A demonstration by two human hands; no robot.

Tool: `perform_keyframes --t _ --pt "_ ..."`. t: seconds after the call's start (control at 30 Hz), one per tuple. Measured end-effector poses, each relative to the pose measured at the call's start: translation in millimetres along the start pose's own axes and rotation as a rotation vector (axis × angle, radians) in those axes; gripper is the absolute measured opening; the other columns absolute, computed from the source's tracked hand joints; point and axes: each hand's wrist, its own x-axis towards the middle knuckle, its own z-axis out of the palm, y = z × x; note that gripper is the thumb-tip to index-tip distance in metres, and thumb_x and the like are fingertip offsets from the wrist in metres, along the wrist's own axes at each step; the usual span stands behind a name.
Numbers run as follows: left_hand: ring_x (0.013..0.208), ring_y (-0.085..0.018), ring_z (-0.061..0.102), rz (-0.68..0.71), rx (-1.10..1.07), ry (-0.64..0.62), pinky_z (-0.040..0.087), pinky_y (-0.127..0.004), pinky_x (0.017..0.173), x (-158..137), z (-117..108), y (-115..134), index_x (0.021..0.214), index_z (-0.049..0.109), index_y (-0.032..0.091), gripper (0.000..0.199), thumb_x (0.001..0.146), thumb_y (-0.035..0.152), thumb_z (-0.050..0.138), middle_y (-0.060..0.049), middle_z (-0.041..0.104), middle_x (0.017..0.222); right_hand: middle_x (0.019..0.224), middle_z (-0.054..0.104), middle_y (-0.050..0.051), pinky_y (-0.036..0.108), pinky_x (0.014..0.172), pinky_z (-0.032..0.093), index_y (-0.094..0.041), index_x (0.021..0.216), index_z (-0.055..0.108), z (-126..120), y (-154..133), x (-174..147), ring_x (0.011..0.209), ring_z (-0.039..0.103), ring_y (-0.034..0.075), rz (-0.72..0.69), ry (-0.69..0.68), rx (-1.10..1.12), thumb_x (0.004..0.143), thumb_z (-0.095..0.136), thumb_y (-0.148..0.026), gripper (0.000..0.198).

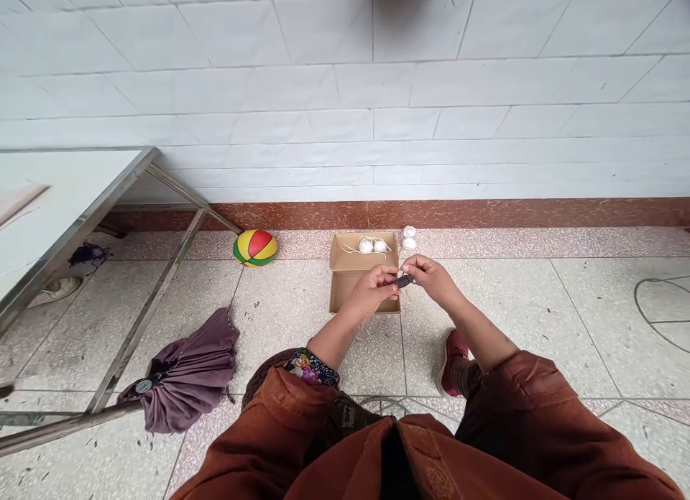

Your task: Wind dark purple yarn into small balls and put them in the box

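Observation:
Between my two hands is a small dark bundle that looks like wound yarn [404,280]. The fingers and thumb of my left hand [371,290] close around its left end. At the other end, my right hand [430,276] pinches it with thumb and fingertips. Both hands are above an open cardboard box [335,292], partly covering its right side. Two white yarn balls [366,246] with loose strands lie in the box's rear half. Just right of the box, more white yarn balls [409,242] rest on the floor.
A striped ball [255,248] lies near the wall. On the left stands a metal-framed table [123,159], with a folded purple umbrella [188,374] by its lower bar. Dark tangled yarn [89,254] is underneath. A thin wire frame [641,313] lies at the right.

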Motion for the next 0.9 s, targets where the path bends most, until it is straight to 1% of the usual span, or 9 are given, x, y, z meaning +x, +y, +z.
perform_keyframes --t 0.1,0.2,0.33,0.43,0.53,0.6,0.67,0.8,0.9 --pt "0.08 -0.015 0.067 -0.005 -0.144 0.08 0.052 -0.032 0.079 -1 -3 2 0.097 0.066 0.016 0.033 0.072 0.029 0.083 -0.005 0.071 0.09 0.073 0.061 -0.001 0.026 0.061 0.044 -0.02 0.087 0.061 11 5 -5 0.064 0.052 0.014 0.059 -0.066 0.024 0.093 0.054 -0.051 0.032" --pt "0.079 -0.014 0.066 0.029 -0.137 0.141 0.053 -0.032 0.081 2 -8 5 0.091 0.066 0.015 0.03 0.07 0.029 0.083 -0.004 0.071 0.087 0.073 0.06 0.0 0.027 0.062 0.044 -0.021 0.087 0.061 21 4 -15 0.064 0.053 0.015 -0.021 -0.081 -0.153 0.098 0.047 -0.043 0.028" --pt "0.073 -0.014 0.064 0.135 0.093 0.209 0.05 -0.03 0.074 9 -12 5 0.086 0.066 0.017 0.02 0.071 0.023 0.079 -0.002 0.069 0.079 0.085 0.066 0.005 0.031 0.074 0.048 -0.023 0.092 0.064 22 -7 -28 0.078 0.061 0.019 -0.247 -0.149 -0.424 0.098 0.049 -0.033 0.019" --pt "0.071 -0.013 0.06 0.215 0.303 0.278 0.046 -0.027 0.069 10 -11 4 0.08 0.066 0.018 0.014 0.069 0.016 0.076 -0.001 0.067 0.079 0.083 0.066 0.005 0.031 0.071 0.048 -0.024 0.093 0.067 13 -17 -27 0.075 0.06 0.019 -0.331 -0.151 -0.418 0.098 0.054 -0.034 0.017" --pt "0.065 -0.011 0.055 0.173 0.313 0.15 0.04 -0.025 0.063 5 -7 6 0.078 0.065 0.018 0.015 0.067 0.015 0.075 0.0 0.064 0.075 0.08 0.065 0.004 0.032 0.072 0.049 -0.023 0.089 0.068 4 -20 -18 0.075 0.06 0.019 -0.296 -0.014 -0.302 0.097 0.058 -0.039 0.02" --pt "0.064 -0.01 0.054 0.095 0.191 0.012 0.04 -0.024 0.064 1 -5 9 0.08 0.063 0.018 0.016 0.069 0.019 0.075 0.001 0.063 0.074 0.079 0.065 0.003 0.031 0.072 0.049 -0.023 0.085 0.067 2 -15 -11 0.075 0.06 0.019 -0.196 0.085 -0.232 0.097 0.057 -0.042 0.025" --pt "0.067 -0.01 0.056 0.063 0.053 -0.048 0.042 -0.025 0.068 0 -3 12 0.084 0.063 0.018 0.02 0.07 0.022 0.077 0.001 0.064 0.076 0.077 0.064 0.002 0.03 0.07 0.048 -0.022 0.082 0.064 4 -7 -8 0.073 0.059 0.018 -0.092 0.113 -0.193 0.097 0.054 -0.045 0.029" --pt "0.071 -0.011 0.058 0.118 -0.034 0.075 0.046 -0.028 0.074 7 -3 13 0.085 0.062 0.019 0.024 0.068 0.024 0.079 0.001 0.064 0.077 0.081 0.067 0.003 0.029 0.07 0.049 -0.022 0.086 0.063 16 0 -18 0.074 0.062 0.018 -0.101 0.004 -0.23 0.099 0.047 -0.041 0.028" --pt "0.069 -0.012 0.059 0.158 0.103 0.196 0.045 -0.027 0.07 13 -5 10 0.083 0.061 0.019 0.02 0.069 0.021 0.075 0.001 0.064 0.074 0.089 0.069 0.005 0.031 0.074 0.05 -0.023 0.095 0.064 20 -9 -31 0.079 0.064 0.019 -0.208 -0.12 -0.301 0.1 0.045 -0.034 0.023"
